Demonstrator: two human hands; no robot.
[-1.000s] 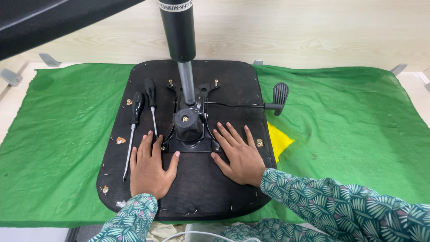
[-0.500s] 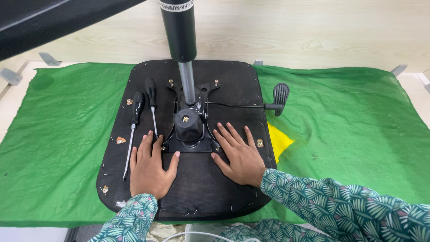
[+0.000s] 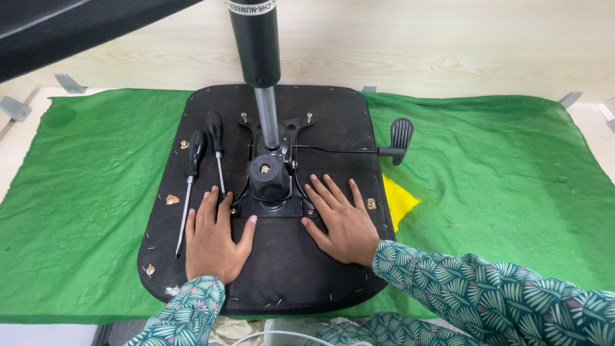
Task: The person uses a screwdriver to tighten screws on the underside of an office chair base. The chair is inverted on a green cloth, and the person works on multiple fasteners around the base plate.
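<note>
While both hands lie flat, I see the left hand [image 3: 216, 238] and the right hand [image 3: 341, 220] pressed palm down, fingers spread, on the black underside of a chair seat [image 3: 320, 275]. They hold nothing. The seat lies upside down in the middle of the view, on a green cloth [image 3: 500, 192]. Between the hands stands the black metal mechanism plate [image 3: 269, 182], bolted to the seat, and from it the gas cylinder [image 3: 256, 45] rises toward the camera. On the top end of the cylinder there is a narrow white label band with small dark print. A thin lever with a black paddle handle [image 3: 401, 133] goes out to the right over the seat edge.

Just left of the left hand lie two screwdrivers with black handles, the longer one [image 3: 189, 186] and the shorter one [image 3: 217, 146], side by side on the seat. Small brass-coloured fittings [image 3: 172, 200] sit near the seat edges. A yellow patch [image 3: 398, 202] shows on the cloth beside the seat on the right.

The cloth covers a pale surface, and behind it runs a light wooden panel [image 3: 448, 57]. Both sleeves are green with a leaf pattern.
</note>
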